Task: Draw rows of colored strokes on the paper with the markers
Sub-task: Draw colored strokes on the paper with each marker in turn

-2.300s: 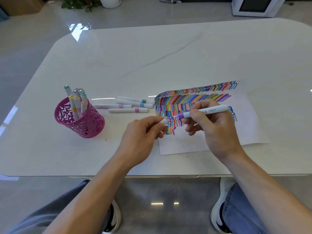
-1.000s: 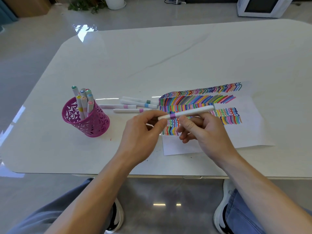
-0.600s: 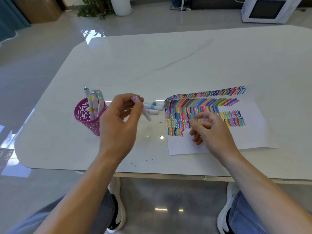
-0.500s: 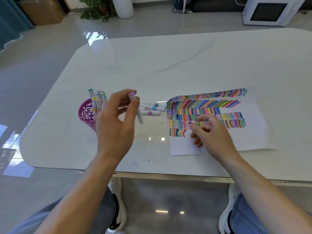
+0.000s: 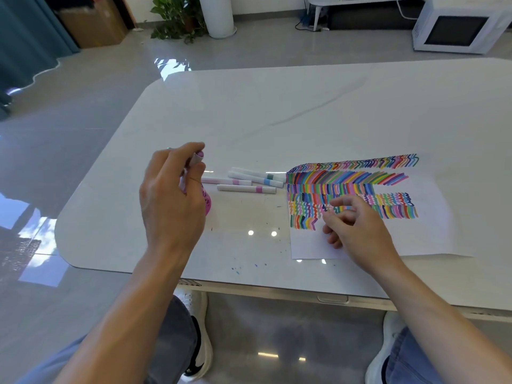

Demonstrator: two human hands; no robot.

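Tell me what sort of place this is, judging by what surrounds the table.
Probably a home living or dining room: a leafy green houseplant stands on the glossy grey tiled floor, a white microwave-like appliance sits at the far right, and a teal curtain hangs at the left.

The left grip (image 5: 171, 195) covers nearly all of the pink holder (image 5: 207, 202); only a sliver of its wall shows. Of the marker (image 5: 198, 157) it holds, just the purple-capped end and a bit of barrel show. The right grip (image 5: 357, 228) hides some of the strokes (image 5: 346, 180) on the paper (image 5: 313, 245). The tabletop (image 5: 277, 112) runs off the right edge.
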